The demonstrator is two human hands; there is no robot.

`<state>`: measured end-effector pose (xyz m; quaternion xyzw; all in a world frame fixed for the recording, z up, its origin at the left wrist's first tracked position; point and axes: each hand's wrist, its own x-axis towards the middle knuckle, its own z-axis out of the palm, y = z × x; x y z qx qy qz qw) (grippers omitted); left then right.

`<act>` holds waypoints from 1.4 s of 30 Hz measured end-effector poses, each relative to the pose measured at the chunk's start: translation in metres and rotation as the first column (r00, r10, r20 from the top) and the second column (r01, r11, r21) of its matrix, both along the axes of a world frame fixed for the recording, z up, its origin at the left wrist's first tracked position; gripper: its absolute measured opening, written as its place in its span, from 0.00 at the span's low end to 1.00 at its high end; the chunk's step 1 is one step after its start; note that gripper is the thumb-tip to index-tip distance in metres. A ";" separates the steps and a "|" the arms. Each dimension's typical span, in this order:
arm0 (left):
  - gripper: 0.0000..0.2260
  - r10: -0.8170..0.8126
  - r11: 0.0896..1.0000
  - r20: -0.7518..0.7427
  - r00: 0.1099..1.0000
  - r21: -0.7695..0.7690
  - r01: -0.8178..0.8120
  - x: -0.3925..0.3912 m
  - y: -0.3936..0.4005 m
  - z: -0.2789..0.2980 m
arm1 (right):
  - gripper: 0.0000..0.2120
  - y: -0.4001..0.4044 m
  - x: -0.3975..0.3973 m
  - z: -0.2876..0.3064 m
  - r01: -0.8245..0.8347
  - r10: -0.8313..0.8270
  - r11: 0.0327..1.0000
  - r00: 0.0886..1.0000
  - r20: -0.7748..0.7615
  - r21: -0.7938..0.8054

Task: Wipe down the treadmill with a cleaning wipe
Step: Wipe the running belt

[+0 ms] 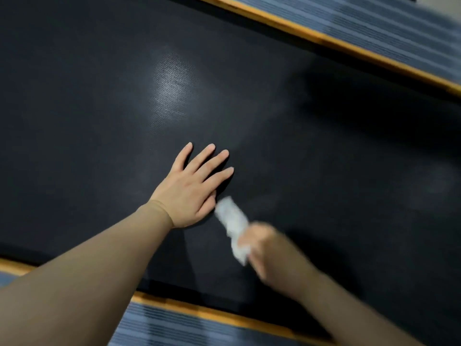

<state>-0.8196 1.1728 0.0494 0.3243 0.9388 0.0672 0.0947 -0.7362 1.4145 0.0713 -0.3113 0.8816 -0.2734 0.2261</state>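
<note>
On the belt (99, 108), your left hand (192, 188) lies flat, fingers straight and slightly spread, while your right hand (269, 248), blurred, grips a white wipe (233, 227).

Your right fingers curl round the wipe's lower end; its free end lies just beside your left hand's thumb side, low over the dark textured belt. Orange strips (299, 33) edge the belt on both sides, with ribbed blue-grey rails (399, 28) beyond them.

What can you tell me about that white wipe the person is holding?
The cleaning wipe is white, crumpled into a long bunch, and looks like thin, damp cloth. The right hand grips its lower end; its free end points up toward the left hand, which lies flat on the black treadmill belt. Motion blur hides whether it touches the belt.
</note>
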 end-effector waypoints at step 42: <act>0.26 0.635 0.773 0.066 0.770 -0.054 -0.633 0.010 -0.163 0.002 | 0.06 -0.082 -0.002 -0.012 0.050 -0.001 0.988 0.948 -0.319 0.147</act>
